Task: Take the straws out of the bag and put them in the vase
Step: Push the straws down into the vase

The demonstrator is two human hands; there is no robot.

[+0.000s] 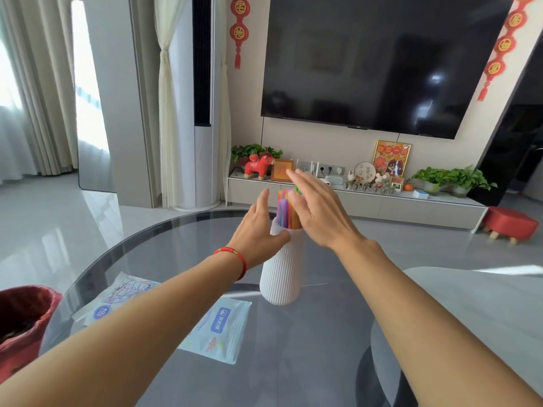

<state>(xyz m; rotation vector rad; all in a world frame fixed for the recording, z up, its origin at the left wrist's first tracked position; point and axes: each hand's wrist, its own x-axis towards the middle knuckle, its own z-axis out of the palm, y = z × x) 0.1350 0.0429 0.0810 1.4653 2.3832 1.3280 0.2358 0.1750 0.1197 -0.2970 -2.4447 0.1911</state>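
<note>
You're at a round glass table (164, 239), grey floor showing through it, living room behind: wall TV (382, 63), low white cabinet (352, 201) with plants and trinkets, tall white air-conditioner column (202, 113), curtains (35, 98) on the left side.

White ribbed vase (280, 274) stands upright on the glass, right between your two sets of fingers. Coloured straws (286, 208) are in it, tips sticking up above the rim, bundle leaning slightly.

Your left hand (258, 230), red string on its wrist, has fingers spread and straight, thumb touching the vase neck just below the rim; fingers rise beside the straws on their left, not gripping. Your right hand (320, 210) is flat and spread wide, palm down, fingers over the straw tops from the right; fingertips look to touch the tops, contact hard to confirm. Nothing held in either.

Bag (217, 330), light blue and flat, lies on the glass well below your fingers, under your left forearm. A second flat packet (117, 295) sits further left, near the table edge.

Table's curved far edge runs just past your fingertips; left edge is close to the packet. Red-lined bin (23, 318) sits off the left edge. Glass right of the vase is bare up to a pale surface (470, 304) at right. Red stool (511, 224) on the floor far right.
</note>
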